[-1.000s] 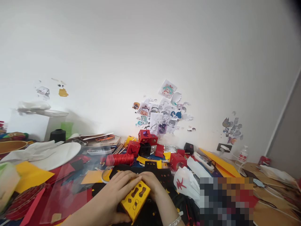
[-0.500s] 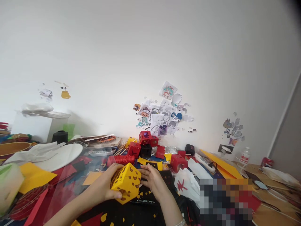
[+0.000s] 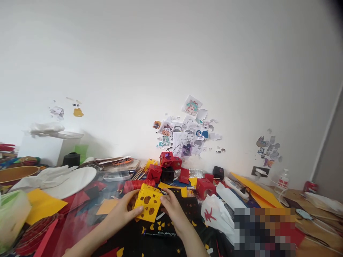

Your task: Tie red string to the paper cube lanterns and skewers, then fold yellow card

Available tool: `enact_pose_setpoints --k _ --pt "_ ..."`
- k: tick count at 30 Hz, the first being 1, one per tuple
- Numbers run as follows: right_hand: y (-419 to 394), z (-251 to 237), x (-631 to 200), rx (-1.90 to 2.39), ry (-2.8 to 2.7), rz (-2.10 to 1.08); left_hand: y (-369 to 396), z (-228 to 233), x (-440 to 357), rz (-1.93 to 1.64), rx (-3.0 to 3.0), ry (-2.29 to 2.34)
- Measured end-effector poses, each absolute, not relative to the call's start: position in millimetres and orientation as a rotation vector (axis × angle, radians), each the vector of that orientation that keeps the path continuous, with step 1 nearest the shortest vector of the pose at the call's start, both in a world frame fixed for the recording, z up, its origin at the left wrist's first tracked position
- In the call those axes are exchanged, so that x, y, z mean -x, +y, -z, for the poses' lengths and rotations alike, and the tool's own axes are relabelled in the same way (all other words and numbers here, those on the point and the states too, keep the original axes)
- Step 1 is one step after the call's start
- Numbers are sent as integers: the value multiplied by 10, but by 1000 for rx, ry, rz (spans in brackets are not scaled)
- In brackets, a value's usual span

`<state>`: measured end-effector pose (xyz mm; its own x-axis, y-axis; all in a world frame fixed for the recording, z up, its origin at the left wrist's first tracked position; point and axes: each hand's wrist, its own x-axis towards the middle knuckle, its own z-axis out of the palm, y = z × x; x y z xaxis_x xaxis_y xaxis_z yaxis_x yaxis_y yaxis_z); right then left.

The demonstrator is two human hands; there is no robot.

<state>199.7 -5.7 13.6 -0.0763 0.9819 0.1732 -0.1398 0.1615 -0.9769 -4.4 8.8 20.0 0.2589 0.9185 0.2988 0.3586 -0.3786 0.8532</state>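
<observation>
A yellow paper cube (image 3: 148, 202) with dark cut-out holes is lifted a little above the cluttered table. My left hand (image 3: 122, 213) grips its left side, thumb on the front face. My right hand (image 3: 173, 208) touches its right edge with the fingertips. Under the hands lies black paper (image 3: 160, 228) strewn with yellow scraps, and a black marker (image 3: 160, 233) rests near my right wrist.
Red and black paper cubes (image 3: 167, 167) are piled at the wall behind the hands, beside a red thread spool (image 3: 135, 185). A white plate (image 3: 71, 178) and yellow sheets (image 3: 43, 204) lie left. White paper (image 3: 214, 214) and a power strip (image 3: 235, 187) lie right.
The yellow cube has been raised from between both hands, turned, and carried away from me toward the wall. My right hand let go briefly, then came back to its right edge.
</observation>
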Motion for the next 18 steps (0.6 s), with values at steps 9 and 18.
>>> enact_pose_setpoints --k 9,18 --pt "-10 -114 -1974 991 -1182 -1565 -55 -297 59 -938 -2111 1015" --pt "-77 -188 -1974 884 -1163 -1531 -155 -351 32 -874 -1796 1217"
